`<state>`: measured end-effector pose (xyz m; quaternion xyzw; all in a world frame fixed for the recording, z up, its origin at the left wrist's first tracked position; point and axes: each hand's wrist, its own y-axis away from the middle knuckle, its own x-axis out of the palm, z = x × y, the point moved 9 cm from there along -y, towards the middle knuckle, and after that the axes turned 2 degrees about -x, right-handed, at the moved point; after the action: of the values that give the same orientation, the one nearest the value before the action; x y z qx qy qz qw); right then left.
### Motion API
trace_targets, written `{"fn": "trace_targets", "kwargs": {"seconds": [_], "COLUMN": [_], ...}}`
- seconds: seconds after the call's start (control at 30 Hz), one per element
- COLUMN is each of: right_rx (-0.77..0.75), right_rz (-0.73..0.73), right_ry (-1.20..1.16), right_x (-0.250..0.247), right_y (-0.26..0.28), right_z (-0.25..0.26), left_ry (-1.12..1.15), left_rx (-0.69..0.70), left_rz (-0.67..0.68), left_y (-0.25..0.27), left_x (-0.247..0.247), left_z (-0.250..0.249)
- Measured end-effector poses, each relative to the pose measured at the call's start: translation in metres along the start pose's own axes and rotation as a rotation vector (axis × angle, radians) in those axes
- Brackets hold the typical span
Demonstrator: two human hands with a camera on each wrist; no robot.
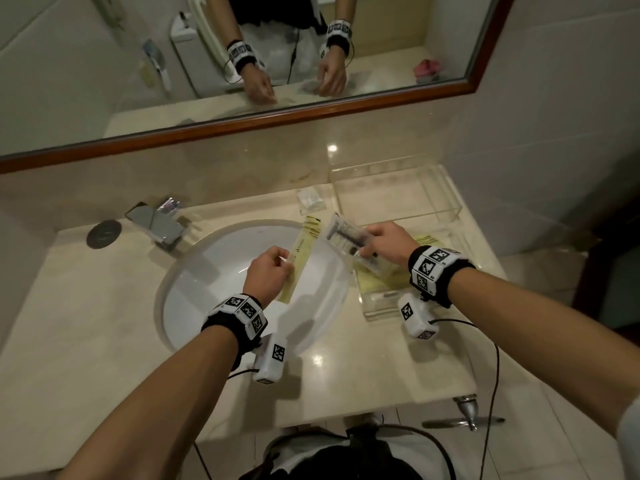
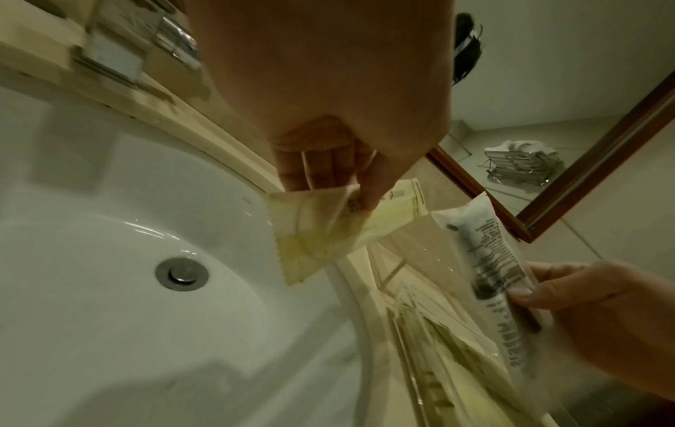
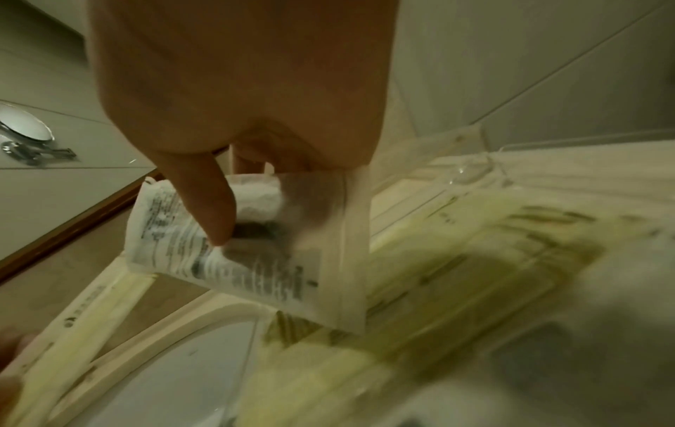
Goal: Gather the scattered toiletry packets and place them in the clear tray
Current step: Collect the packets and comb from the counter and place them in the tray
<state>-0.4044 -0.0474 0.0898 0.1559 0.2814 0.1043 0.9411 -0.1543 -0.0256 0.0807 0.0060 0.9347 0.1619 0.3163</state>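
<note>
Glossy white ceramic basin [image 1: 221,271], polished stone counter [image 1: 86,306], chrome tap [image 1: 157,225], clear plastic tray [image 1: 450,211], wood-framed mirror [image 1: 450,88]

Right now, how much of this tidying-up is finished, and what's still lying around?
Partly done. Some yellow packets already lie in the near clear tray. In hand: the left hand pinches a long yellow packet over the sink, and the right hand holds a clear printed packet above that tray. Left: a small clear packet on the counter by the wall.
</note>
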Motion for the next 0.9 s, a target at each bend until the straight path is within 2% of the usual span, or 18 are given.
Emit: {"fn": "trace_targets", "kwargs": {"seconds": [0.17,0.27,0.47,0.6,0.9], "right_rx": [0.019,0.021,-0.003,-0.071,-0.113], "right_rz": [0.036,0.128,0.309,0.383,0.386], "right_ry": [0.172,0.255,0.364,0.458,0.555], "right_x": [-0.037,-0.044,-0.035,-0.022,-0.004], "right_y": [0.005,0.007,0.012,0.017,0.016], "right_z": [-0.024,-0.034,-0.052,-0.052,-0.056], "left_ry": [-0.017,-0.047,-0.082,-0.084,-0.093], "left_rx": [0.027,0.024,0.084,0.09,0.087], "left_rz": [0.031,0.052,0.074,0.091,0.121], "left_y": [-0.006,-0.01,-0.012,-0.014,-0.012], "left_x": [0.031,0.045,0.063,0.07,0.082], "left_z": [-0.031,-0.039,-0.063,-0.067,-0.064]}}
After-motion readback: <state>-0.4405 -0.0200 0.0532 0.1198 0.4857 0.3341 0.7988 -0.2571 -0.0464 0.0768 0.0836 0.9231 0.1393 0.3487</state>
